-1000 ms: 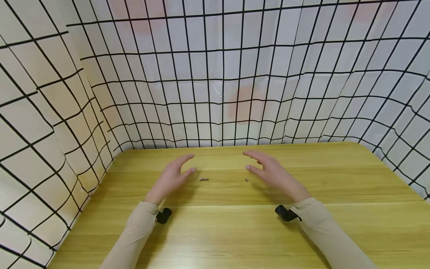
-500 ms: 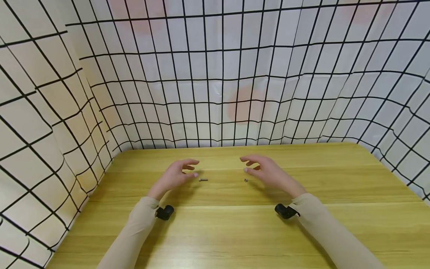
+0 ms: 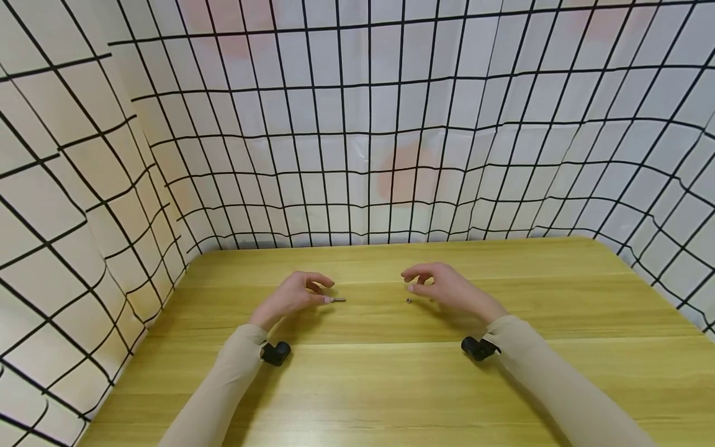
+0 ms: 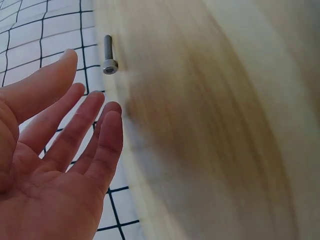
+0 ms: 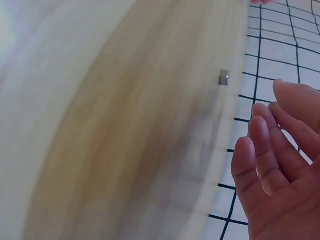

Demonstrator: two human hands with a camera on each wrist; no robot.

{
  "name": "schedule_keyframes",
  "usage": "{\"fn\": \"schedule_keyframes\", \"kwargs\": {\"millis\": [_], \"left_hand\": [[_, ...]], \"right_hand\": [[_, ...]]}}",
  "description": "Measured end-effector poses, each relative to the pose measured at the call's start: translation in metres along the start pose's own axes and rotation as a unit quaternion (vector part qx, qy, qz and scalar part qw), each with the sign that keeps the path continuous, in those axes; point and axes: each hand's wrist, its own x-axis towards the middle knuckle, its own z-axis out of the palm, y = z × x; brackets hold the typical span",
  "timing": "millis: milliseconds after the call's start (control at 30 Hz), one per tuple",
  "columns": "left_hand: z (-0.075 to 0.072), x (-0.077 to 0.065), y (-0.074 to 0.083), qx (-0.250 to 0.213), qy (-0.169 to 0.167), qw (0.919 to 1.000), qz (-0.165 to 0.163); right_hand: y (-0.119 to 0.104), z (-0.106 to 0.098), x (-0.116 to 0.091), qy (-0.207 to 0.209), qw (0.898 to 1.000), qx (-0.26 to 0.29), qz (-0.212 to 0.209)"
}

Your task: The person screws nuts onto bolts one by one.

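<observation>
A small socket-head bolt (image 3: 339,300) lies on the wooden table, its head toward my left hand (image 3: 295,293). In the left wrist view the bolt (image 4: 109,55) stands apart from my thumb and loosely bent fingers (image 4: 107,145), which hold nothing. Farther right lies a small metal nut (image 3: 409,300), just below the thumb of my right hand (image 3: 449,288). The right wrist view has the nut (image 5: 224,78) beside the relaxed fingers (image 5: 245,165), with a gap between them. My right hand also holds nothing.
The wooden table (image 3: 368,385) spreads under both arms. A white sheet with a black grid (image 3: 357,155) rises behind its far edge and along the left and right sides. A black wrist camera (image 3: 276,353) is strapped at each cuff.
My left hand has moved right and nearer, its thumb coming up to the bolt's head, with the fingers bending more. The right hand's fingers have curled slightly above the nut. Bolt and nut stay put.
</observation>
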Motion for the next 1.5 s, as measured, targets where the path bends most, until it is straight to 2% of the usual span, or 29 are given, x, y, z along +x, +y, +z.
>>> {"fn": "schedule_keyframes", "kwargs": {"millis": [300,533,1033,1500], "left_hand": [[0.002,0.004,-0.002,0.011,-0.005,0.9999,-0.01],[0.003,0.008,-0.004,0.031,-0.003,0.9995,0.008],[0.007,0.015,0.001,0.097,0.007,0.9953,0.009],[0.012,0.017,0.004,0.096,0.024,0.9946,-0.034]], "right_hand": [[0.008,0.001,0.001,-0.049,0.998,0.045,0.008],[0.017,0.003,0.002,-0.072,0.995,0.067,0.006],[0.017,0.007,0.006,-0.077,0.996,0.042,0.025],[0.015,0.008,0.008,-0.08,0.996,0.035,0.033]]}}
